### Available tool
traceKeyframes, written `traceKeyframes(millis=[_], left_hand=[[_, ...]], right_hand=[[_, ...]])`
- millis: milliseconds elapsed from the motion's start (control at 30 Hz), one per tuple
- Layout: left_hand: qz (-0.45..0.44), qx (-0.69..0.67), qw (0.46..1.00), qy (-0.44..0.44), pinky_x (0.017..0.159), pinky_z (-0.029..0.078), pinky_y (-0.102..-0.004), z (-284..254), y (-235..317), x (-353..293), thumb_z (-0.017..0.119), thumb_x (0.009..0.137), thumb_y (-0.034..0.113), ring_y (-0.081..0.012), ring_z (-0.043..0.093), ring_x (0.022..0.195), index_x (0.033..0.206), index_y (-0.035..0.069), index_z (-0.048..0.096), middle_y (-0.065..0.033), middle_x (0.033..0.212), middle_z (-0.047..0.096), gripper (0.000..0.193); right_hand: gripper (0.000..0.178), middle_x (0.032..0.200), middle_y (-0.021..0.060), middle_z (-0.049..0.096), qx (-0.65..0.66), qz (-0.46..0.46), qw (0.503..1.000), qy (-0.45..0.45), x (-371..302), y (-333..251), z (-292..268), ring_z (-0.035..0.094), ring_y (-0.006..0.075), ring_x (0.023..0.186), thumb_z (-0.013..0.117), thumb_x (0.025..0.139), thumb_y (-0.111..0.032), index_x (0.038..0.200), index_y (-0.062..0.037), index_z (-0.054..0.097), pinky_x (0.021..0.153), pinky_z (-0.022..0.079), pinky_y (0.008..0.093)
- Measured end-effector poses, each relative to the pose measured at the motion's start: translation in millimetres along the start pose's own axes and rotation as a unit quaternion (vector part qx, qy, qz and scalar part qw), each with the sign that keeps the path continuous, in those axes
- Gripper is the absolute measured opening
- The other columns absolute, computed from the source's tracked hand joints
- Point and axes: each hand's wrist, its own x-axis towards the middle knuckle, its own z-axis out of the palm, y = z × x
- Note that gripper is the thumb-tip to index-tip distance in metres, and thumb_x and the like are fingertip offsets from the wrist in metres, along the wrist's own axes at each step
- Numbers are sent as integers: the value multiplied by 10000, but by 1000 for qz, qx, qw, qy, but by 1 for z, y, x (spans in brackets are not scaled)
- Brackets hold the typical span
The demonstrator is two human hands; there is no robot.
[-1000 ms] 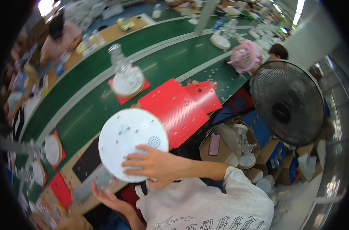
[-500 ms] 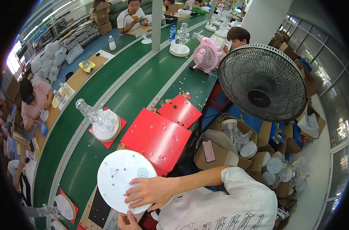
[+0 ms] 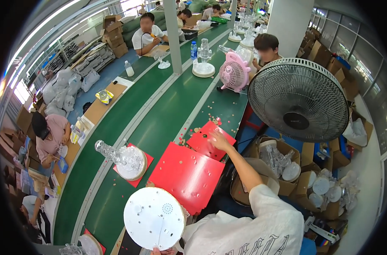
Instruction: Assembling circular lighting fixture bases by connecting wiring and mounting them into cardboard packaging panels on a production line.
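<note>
At the lower edge, my left hand [image 3: 163,251] grips the rim of a white round base [image 3: 153,219], its flat side with small holes and screws facing up. Only a few of that hand's fingers show. My right arm stretches far forward, and my right hand [image 3: 219,142] is over a smaller red sheet [image 3: 205,146]; its fingers are somewhat blurred, look stretched out and seem to hold nothing. Nearer me lies a stack of larger red corrugated sheets [image 3: 185,172] with small clear dots on top. The white base partly covers the stack's near left corner.
A clear device on a round base [image 3: 132,163] stands on a red sheet to the left. Small discs [image 3: 219,120] litter the green bench beyond. A large black fan [image 3: 297,100] and a pink fan [image 3: 234,72] stand at right. Boxes [image 3: 282,159] hold clear parts. Several co-workers sit around.
My right hand has left the white base and reached forward to the smaller red sheet. My left hand still grips the base's rim. The whole view has shifted somewhat.
</note>
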Motion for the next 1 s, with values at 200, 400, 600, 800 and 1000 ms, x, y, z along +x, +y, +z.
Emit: traceKeyframes(millis=[200, 400, 600, 800, 1000], left_hand=[[-3, -57, 998, 29, 629, 559, -354, -5, -7, -1, 617, 992, 172, -210, 593, 668, 801, -46, 600, -112, 741, 597, 290], [-26, -64, 997, 46, 606, 544, -338, -5, -6, -9, 616, 994, 167, -224, 621, 660, 802, -51, 607, -118, 744, 620, 291], [-12, -84, 994, 61, 661, 577, -368, 2, 2, -9, 613, 990, 120, -216, 624, 676, 858, -56, 618, -119, 766, 633, 221], [-13, -65, 998, 3, 524, 498, -309, -8, -6, 1, 618, 994, 170, -227, 649, 650, 814, -39, 609, -140, 748, 656, 276], [-11, -69, 998, -6, 438, 436, -280, -17, -24, 6, 595, 1009, 214, -236, 647, 568, 775, -37, 600, -178, 698, 674, 344]], right_hand=[[1195, 1673, 179, 43, -147, 46, 977, -146, -36, 0, 63, 73, 362, 1542, 627, 731, -793, 1603, -125, 157, 1198, 116, 612], [1274, 1660, 230, 2, -195, 28, 971, -136, -46, -5, 76, 13, 404, 1538, 669, 711, -751, 1592, -38, 89, 1173, 88, 669], [1271, 1634, 279, 79, -196, 40, 953, -228, -24, -13, 55, 100, 465, 1511, 732, 651, -727, 1580, -59, 178, 1165, 219, 642], [821, 1280, 330, 589, -137, -42, 980, -137, -18, -36, -25, 594, 444, 1182, 625, 817, -519, 1453, -25, 469, 1054, 460, 475], [125, 992, 143, 713, -239, -125, 947, 172, -62, -137, -103, 699, 325, 886, 542, 934, -92, 1013, -41, 624, 655, 576, 412]])
